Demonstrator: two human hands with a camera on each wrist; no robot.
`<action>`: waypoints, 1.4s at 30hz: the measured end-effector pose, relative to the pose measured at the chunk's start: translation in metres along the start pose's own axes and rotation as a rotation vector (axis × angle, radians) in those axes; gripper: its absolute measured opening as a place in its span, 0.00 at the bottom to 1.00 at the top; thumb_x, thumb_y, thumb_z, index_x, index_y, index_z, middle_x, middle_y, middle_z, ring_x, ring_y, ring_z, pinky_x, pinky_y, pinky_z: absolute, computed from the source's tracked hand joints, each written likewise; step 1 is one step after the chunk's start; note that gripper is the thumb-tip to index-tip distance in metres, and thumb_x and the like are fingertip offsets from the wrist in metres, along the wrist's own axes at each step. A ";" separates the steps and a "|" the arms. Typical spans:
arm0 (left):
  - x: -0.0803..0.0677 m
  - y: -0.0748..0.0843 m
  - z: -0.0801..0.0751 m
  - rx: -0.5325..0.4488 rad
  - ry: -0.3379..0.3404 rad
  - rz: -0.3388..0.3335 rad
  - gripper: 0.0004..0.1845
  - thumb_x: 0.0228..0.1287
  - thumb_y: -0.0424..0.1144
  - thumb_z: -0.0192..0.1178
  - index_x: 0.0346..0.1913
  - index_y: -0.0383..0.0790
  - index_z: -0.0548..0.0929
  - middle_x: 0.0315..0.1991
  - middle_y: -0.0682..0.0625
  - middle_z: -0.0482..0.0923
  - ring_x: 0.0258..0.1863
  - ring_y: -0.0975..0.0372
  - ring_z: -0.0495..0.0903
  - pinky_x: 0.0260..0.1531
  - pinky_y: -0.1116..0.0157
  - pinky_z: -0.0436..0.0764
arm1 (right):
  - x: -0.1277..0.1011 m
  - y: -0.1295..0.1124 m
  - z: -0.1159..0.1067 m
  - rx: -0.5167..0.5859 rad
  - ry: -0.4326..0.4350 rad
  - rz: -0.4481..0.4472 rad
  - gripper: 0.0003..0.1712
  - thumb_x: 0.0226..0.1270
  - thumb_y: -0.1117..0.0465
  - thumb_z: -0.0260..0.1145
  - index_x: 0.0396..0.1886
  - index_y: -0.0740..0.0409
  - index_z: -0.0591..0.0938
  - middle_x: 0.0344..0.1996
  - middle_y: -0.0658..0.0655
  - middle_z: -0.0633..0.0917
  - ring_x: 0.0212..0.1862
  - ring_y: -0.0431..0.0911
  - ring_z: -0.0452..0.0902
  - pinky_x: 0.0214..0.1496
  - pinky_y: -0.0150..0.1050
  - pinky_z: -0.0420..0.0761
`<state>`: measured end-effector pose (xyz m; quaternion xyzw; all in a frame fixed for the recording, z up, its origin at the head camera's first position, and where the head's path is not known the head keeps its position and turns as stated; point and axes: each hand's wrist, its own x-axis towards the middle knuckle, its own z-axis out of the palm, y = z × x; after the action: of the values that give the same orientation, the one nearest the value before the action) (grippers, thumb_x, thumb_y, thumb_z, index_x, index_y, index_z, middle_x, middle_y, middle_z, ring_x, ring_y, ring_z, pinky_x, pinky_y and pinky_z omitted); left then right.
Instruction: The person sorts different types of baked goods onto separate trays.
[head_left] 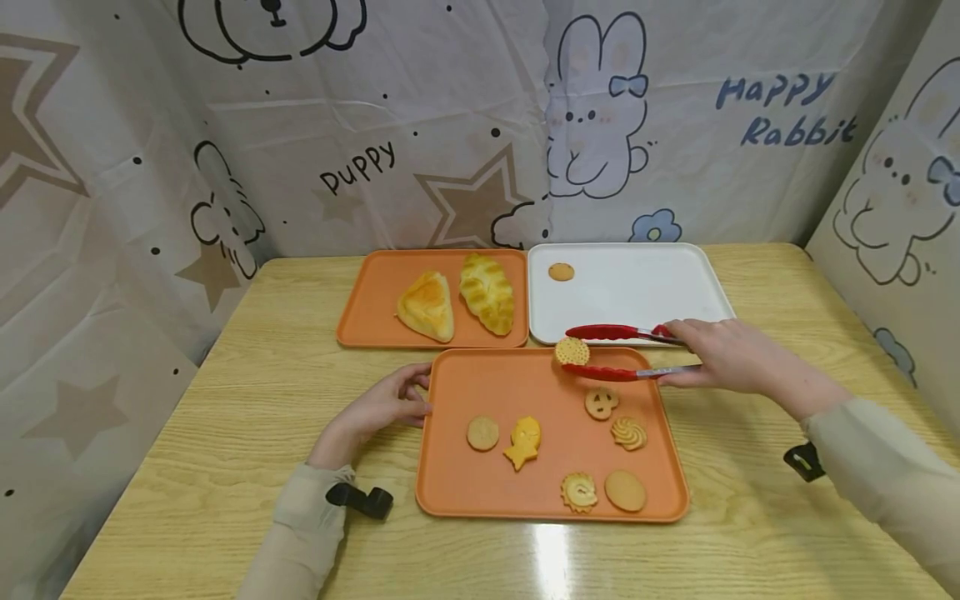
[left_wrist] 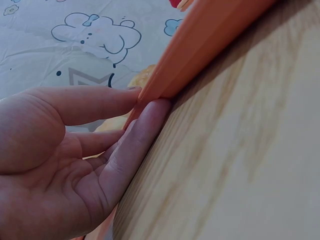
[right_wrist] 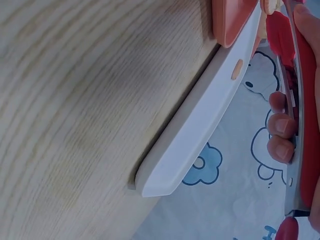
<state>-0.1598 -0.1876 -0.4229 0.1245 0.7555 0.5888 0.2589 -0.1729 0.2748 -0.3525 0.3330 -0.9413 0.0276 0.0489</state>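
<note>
Left hand pinching orange tray, palm visible only in left-wrist view, right hand gripping tongs

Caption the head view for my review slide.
Right hand holding a cookie in red tongs while the left hand pinches the near orange tray by its rim.

One white tray: one cookie on, seven cookies off. Two orange trays, two breads, one tongs, two hands.
</note>
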 end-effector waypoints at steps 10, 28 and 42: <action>0.000 0.001 0.000 -0.005 0.001 -0.002 0.36 0.59 0.27 0.55 0.69 0.31 0.51 0.51 0.37 0.61 0.35 0.61 0.74 0.36 0.60 0.82 | 0.012 0.011 0.001 0.010 -0.083 0.101 0.36 0.50 0.34 0.63 0.44 0.59 0.72 0.34 0.57 0.81 0.24 0.43 0.72 0.27 0.41 0.76; 0.000 0.001 0.000 -0.011 -0.003 -0.007 0.36 0.59 0.27 0.55 0.69 0.32 0.51 0.52 0.37 0.60 0.36 0.60 0.73 0.37 0.60 0.82 | 0.030 0.022 0.015 -0.030 -0.058 0.212 0.38 0.52 0.36 0.62 0.45 0.65 0.69 0.30 0.60 0.78 0.22 0.50 0.73 0.26 0.48 0.77; 0.000 -0.001 -0.001 -0.012 -0.010 -0.003 0.36 0.59 0.27 0.55 0.69 0.32 0.51 0.51 0.37 0.61 0.35 0.60 0.73 0.37 0.60 0.82 | 0.055 0.025 0.020 -0.011 -0.169 0.291 0.40 0.56 0.33 0.57 0.46 0.68 0.69 0.32 0.63 0.79 0.25 0.51 0.73 0.32 0.48 0.78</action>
<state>-0.1599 -0.1884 -0.4233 0.1248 0.7508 0.5923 0.2644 -0.2325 0.2585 -0.3669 0.1942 -0.9804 0.0011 -0.0332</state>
